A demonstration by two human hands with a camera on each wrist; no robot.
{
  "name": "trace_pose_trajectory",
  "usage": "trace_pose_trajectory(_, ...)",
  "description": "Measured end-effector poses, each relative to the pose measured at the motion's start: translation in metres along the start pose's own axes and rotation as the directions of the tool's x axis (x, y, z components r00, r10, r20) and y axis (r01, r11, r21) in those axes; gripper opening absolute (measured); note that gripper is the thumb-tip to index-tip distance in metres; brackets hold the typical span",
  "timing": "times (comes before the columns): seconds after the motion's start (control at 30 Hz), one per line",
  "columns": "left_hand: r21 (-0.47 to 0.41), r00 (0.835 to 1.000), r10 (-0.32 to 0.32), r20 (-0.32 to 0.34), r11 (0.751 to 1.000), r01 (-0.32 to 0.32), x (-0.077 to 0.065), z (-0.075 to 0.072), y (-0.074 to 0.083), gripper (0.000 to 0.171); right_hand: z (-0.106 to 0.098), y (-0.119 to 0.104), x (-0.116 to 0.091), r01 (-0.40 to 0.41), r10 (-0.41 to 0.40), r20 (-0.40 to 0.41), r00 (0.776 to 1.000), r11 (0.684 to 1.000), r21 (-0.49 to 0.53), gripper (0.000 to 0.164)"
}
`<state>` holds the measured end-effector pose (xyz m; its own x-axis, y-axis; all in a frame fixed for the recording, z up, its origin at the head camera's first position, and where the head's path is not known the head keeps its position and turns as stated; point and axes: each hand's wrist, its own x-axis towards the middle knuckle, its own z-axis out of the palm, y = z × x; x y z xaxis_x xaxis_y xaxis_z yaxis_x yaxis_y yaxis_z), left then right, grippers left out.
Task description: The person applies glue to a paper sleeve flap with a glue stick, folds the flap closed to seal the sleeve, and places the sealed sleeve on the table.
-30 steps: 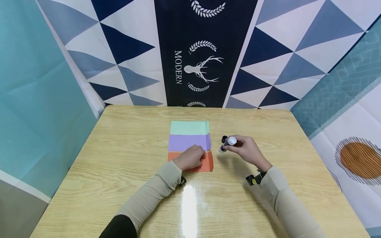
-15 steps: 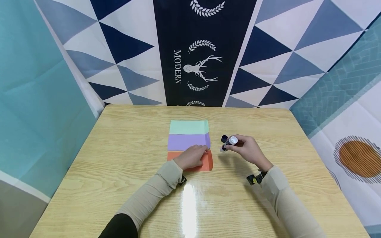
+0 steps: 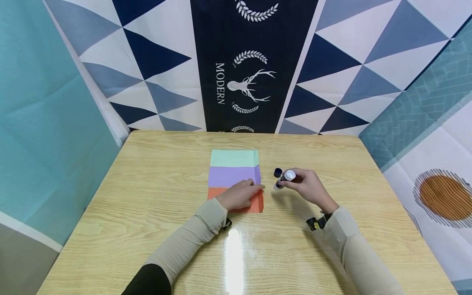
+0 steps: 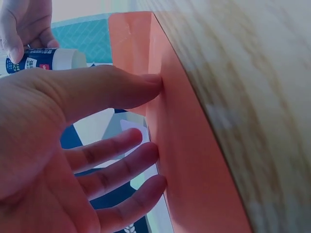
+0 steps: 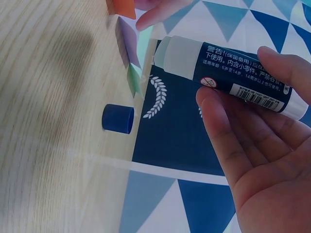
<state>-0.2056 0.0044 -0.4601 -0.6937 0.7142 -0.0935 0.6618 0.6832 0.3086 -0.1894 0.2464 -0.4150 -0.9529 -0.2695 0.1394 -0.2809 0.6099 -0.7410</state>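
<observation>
My right hand [image 3: 303, 186] grips an uncapped glue stick [image 3: 289, 175] between thumb and fingers, its glue end tipped down toward the table. The dark blue label and white barrel of the glue stick [image 5: 243, 73] show in the right wrist view. My left hand [image 3: 239, 194] rests on an orange paper strip [image 3: 257, 203], one finger reaching to the folded flap at its right end. In the left wrist view, the thumb [image 4: 131, 87] presses the orange paper [image 4: 182, 141] near its crease, with the other fingertips at its edge. Purple paper [image 3: 226, 177] and mint green paper [image 3: 232, 158] lie beyond, also with folded right ends.
The dark blue glue cap [image 3: 277, 172] stands on the table just past the glue stick. A wooden table [image 3: 147, 196] carries everything, its far edge against a patterned cloth [image 3: 158, 61]. A light reflection lies on the near tabletop.
A finger of my left hand has stretched rightward along the orange paper to its flap. My right hand and the glue stick have shifted slightly right, uncovering more of the cap.
</observation>
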Motion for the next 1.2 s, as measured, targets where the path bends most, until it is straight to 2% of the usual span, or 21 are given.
trace_pose_trajectory(0.37,0.047,1.0,0.02,0.024,0.999,-0.021,-0.0004,-0.0001,0.001,0.058,0.0014,0.002,-0.0006,-0.004,0.004,-0.004,1.0,1.0,-0.003,0.021)
trace_pose_trajectory(0.7,-0.043,0.999,-0.003,0.043,0.999,0.005,-0.0026,0.0,-0.0029,0.062,0.0018,0.0028,-0.0013,-0.004,0.004,-0.003,1.0,1.0,0.0,0.021)
trace_pose_trajectory(0.9,-0.087,0.999,-0.015,0.029,0.996,0.018,-0.0031,0.0009,-0.0049,0.066,0.0026,0.002,-0.0009,-0.012,0.012,-0.004,1.0,1.0,-0.004,0.022)
trace_pose_trajectory(1.2,-0.12,0.999,-0.037,-0.004,0.992,0.036,-0.005,0.0016,-0.006,0.055,0.0034,0.0004,-0.0012,-0.018,0.018,0.006,1.0,1.0,0.001,0.021)
